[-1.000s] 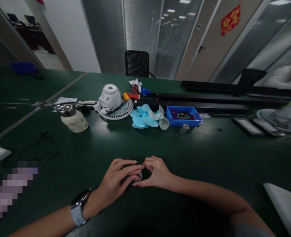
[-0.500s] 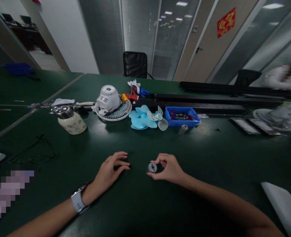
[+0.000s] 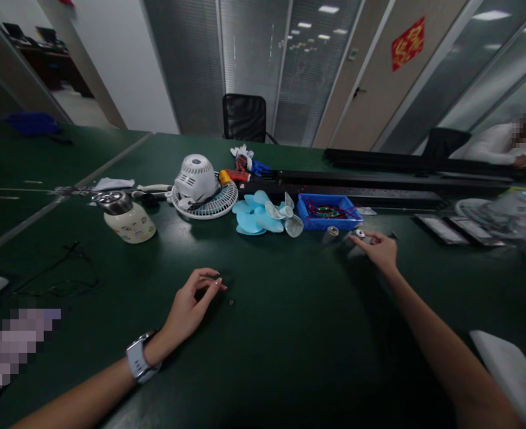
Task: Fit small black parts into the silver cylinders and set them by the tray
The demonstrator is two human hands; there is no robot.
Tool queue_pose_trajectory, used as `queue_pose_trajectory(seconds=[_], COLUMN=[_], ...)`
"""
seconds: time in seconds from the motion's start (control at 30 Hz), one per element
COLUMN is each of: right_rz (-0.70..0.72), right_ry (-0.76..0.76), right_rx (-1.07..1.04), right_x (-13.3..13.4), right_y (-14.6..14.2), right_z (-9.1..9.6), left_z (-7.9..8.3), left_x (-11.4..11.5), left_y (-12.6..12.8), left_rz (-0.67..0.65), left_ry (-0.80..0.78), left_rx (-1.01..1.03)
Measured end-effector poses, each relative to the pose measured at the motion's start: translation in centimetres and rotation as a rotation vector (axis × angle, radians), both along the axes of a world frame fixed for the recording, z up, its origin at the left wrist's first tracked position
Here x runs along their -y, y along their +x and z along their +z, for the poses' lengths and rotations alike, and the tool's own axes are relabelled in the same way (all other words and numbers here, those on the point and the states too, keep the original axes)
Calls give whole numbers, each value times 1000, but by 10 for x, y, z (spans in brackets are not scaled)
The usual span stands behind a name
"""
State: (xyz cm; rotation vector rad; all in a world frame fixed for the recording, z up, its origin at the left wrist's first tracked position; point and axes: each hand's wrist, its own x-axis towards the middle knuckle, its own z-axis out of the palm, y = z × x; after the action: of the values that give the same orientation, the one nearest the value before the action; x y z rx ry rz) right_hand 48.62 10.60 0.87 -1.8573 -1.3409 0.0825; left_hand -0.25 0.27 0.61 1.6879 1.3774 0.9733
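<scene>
My right hand [image 3: 381,253] has its thumb and fingers closed round a small cylindrical motor [image 3: 360,234], a silvery metal piece with a round end. It is just right of a similar metal motor [image 3: 332,234] that stands upright on the green table. Over the left middle of the table, my left hand [image 3: 194,301] holds nothing; its fingers are loosely bent and apart. A tiny ring-shaped piece, perhaps a nut [image 3: 232,302], lies just right of its fingertips. Blue fan blades [image 3: 258,213] and a blue tray [image 3: 329,221] of wires lie behind the upright motor.
A white fan housing [image 3: 198,179] rests on its grille at the back, beside a red drill [image 3: 240,174]. At left stands a cream bottle [image 3: 131,221]. Long black rails [image 3: 379,179] run along the back right. Another person [image 3: 504,143] sits at the far right.
My right hand has carried the motor away to the right and back, beside the other motor. My left hand has drawn slightly left, and the tiny ring now shows beside it.
</scene>
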Motion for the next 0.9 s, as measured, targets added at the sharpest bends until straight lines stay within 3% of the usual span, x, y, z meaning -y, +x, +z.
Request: queue_pose_trajectory(seconds=[0.2, 0.3, 0.37, 0.43, 0.53, 0.6, 0.73, 0.83, 0.9], right_rz=[34, 42, 117, 378, 1028, 1198, 1216, 1203, 1206], right_ry=[8, 180, 245, 171, -40, -169, -251, -231, -206], right_rx=[3, 114, 221, 296, 341, 315, 282, 242, 189], right_x=[2, 21, 38, 54, 69, 71, 67, 65, 65], right_y=[7, -16, -48, -93, -170, -216, -271, -280, -272], right_z=[-5, 2, 10, 17, 18, 11, -6, -11, -10], left_z=[-2, -2, -1, -1, -1, -3, -6, -7, -8], left_x=[-1, 0, 0, 0, 0, 0, 0, 0, 0], left_y=[-1, 0, 0, 1, 0, -1, -4, -4, -5], left_rz=[41, 80, 95, 104, 114, 112, 112, 106, 91], left_ry=[-10, 1, 7, 2, -24, -41, -64, -70, -79], left_rx=[12, -32, -48, -50, -48, -33, 5, 14, 18])
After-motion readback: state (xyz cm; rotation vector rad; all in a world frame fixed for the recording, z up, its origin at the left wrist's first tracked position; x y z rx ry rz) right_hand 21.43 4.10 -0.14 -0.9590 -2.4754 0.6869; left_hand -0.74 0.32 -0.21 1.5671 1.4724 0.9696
